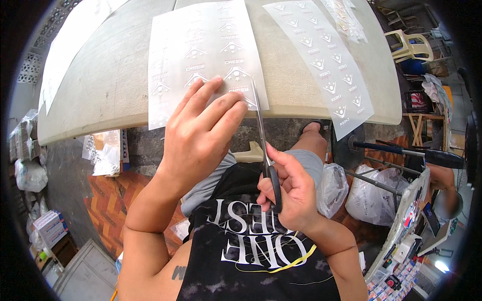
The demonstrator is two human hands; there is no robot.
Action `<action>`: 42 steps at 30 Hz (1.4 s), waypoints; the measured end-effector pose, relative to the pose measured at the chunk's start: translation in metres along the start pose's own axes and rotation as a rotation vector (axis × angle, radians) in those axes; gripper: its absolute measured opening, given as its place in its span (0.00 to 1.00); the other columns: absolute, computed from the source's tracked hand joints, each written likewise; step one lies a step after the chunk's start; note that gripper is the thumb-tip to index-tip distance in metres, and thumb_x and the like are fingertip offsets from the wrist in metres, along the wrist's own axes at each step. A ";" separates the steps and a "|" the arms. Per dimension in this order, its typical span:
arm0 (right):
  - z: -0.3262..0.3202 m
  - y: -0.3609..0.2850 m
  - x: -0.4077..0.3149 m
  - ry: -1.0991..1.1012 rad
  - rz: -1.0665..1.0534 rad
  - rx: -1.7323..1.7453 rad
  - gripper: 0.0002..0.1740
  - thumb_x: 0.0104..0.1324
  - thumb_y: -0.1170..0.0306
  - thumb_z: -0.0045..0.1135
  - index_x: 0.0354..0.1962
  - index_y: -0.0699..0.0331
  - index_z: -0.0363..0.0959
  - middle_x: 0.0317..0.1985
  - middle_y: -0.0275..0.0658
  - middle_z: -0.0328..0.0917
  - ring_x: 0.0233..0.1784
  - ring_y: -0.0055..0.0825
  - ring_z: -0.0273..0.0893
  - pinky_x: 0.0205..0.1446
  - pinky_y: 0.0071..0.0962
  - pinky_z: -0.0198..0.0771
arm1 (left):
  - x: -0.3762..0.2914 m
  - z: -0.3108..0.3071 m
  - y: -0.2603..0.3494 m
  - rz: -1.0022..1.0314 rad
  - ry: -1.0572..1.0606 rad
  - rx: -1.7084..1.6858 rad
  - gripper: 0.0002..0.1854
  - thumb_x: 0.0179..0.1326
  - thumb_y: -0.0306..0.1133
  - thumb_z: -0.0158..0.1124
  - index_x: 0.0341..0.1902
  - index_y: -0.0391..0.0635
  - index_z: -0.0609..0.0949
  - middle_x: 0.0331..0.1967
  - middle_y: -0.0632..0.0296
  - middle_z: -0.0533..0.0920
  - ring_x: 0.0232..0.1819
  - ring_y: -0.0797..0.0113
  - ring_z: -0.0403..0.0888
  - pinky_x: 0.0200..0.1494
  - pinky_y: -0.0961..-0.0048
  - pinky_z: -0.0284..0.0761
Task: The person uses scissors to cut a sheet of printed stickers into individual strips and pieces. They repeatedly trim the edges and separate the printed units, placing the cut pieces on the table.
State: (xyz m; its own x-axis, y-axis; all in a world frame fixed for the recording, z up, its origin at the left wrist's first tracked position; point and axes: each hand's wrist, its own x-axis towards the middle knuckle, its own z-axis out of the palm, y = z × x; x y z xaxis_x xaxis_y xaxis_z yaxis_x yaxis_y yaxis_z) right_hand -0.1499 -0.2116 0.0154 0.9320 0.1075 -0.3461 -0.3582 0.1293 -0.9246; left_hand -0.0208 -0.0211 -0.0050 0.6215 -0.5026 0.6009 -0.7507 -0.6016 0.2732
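Observation:
A translucent sheet (pixel 177 45) printed with rows of white logos lies on the table, its near end reaching the front edge. My left hand (pixel 207 124) rests on its lower part, palm down, fingers spread. In my right hand (pixel 292 184) is a pair of scissors (pixel 260 128) with black handles. The long blades point away from me and lie at the sheet's right side, beside the last column of logos. Whether the blades have paper between them is hard to tell.
A narrower strip of printed logos (pixel 327 64) hangs slightly over the front edge of the folding table (pixel 94 94). At the left lies a large white sheet (pixel 75 49). Small plastic packets (pixel 344 19) are at the far right. Plastic bags (pixel 371 195) stand on the floor; another person sits at right.

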 end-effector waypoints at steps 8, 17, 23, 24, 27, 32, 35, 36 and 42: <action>0.001 -0.012 0.001 0.012 0.063 -0.036 0.34 0.77 0.84 0.51 0.78 0.65 0.57 0.35 0.38 0.81 0.33 0.13 0.76 0.37 0.18 0.78 | 0.005 -0.007 0.006 -0.048 -0.026 -0.002 0.14 0.55 0.19 0.71 0.46 0.42 0.88 0.47 0.56 0.91 0.60 0.47 0.87 0.69 0.44 0.77; 0.002 -0.018 0.017 0.039 0.037 -0.086 0.32 0.78 0.83 0.51 0.77 0.66 0.58 0.38 0.40 0.82 0.33 0.14 0.76 0.37 0.18 0.78 | 0.002 -0.009 0.008 -0.010 -0.015 -0.019 0.15 0.54 0.28 0.67 0.46 0.41 0.86 0.48 0.57 0.87 0.55 0.49 0.86 0.66 0.41 0.78; 0.005 -0.024 0.018 0.061 0.038 -0.092 0.30 0.78 0.81 0.51 0.75 0.68 0.60 0.34 0.36 0.80 0.31 0.13 0.74 0.35 0.17 0.76 | 0.004 -0.012 0.011 -0.011 0.006 -0.035 0.15 0.53 0.29 0.66 0.45 0.42 0.86 0.46 0.58 0.87 0.54 0.51 0.87 0.65 0.42 0.79; 0.006 -0.025 0.021 0.067 0.021 -0.088 0.29 0.78 0.81 0.51 0.75 0.68 0.61 0.33 0.36 0.79 0.31 0.12 0.74 0.35 0.17 0.76 | 0.004 -0.014 0.012 -0.013 0.006 -0.044 0.15 0.52 0.29 0.66 0.45 0.42 0.86 0.46 0.59 0.87 0.54 0.52 0.87 0.65 0.42 0.79; 0.006 -0.027 0.030 0.082 0.008 -0.092 0.29 0.78 0.81 0.51 0.74 0.70 0.62 0.32 0.34 0.79 0.30 0.12 0.73 0.34 0.16 0.74 | 0.005 -0.017 0.016 -0.002 0.007 -0.042 0.15 0.52 0.30 0.66 0.44 0.42 0.85 0.46 0.59 0.87 0.53 0.53 0.87 0.64 0.43 0.79; 0.007 -0.030 0.037 0.082 0.008 -0.079 0.28 0.77 0.81 0.52 0.73 0.71 0.63 0.31 0.33 0.79 0.30 0.11 0.74 0.33 0.16 0.73 | 0.005 -0.018 0.016 -0.013 -0.008 -0.052 0.15 0.52 0.30 0.66 0.44 0.42 0.85 0.45 0.59 0.87 0.53 0.54 0.87 0.65 0.44 0.79; 0.008 -0.031 0.036 0.097 0.026 -0.069 0.28 0.77 0.80 0.54 0.73 0.71 0.64 0.32 0.34 0.80 0.30 0.11 0.75 0.32 0.16 0.72 | 0.007 -0.019 0.016 -0.009 -0.001 -0.053 0.15 0.52 0.30 0.66 0.45 0.42 0.86 0.45 0.59 0.87 0.53 0.54 0.87 0.64 0.44 0.80; 0.008 -0.031 0.036 0.101 0.033 -0.056 0.28 0.77 0.80 0.54 0.73 0.71 0.64 0.32 0.34 0.80 0.30 0.11 0.75 0.32 0.16 0.72 | 0.008 -0.020 0.016 0.001 0.008 -0.050 0.15 0.52 0.29 0.65 0.45 0.42 0.86 0.45 0.59 0.87 0.52 0.54 0.88 0.63 0.44 0.80; 0.004 -0.033 0.049 0.107 0.006 -0.077 0.27 0.77 0.81 0.51 0.72 0.71 0.65 0.32 0.36 0.82 0.30 0.13 0.76 0.31 0.17 0.73 | 0.009 -0.031 0.027 -0.059 -0.009 -0.104 0.13 0.52 0.17 0.71 0.43 0.40 0.87 0.44 0.55 0.90 0.53 0.50 0.90 0.66 0.46 0.80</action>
State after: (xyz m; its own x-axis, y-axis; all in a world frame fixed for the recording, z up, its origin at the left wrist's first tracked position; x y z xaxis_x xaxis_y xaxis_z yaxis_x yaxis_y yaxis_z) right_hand -0.0929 -0.2065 0.0302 0.9319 0.0013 -0.3627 -0.3622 0.0528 -0.9306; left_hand -0.0420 -0.0225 0.0314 0.6665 -0.4741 0.5753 -0.7319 -0.5626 0.3843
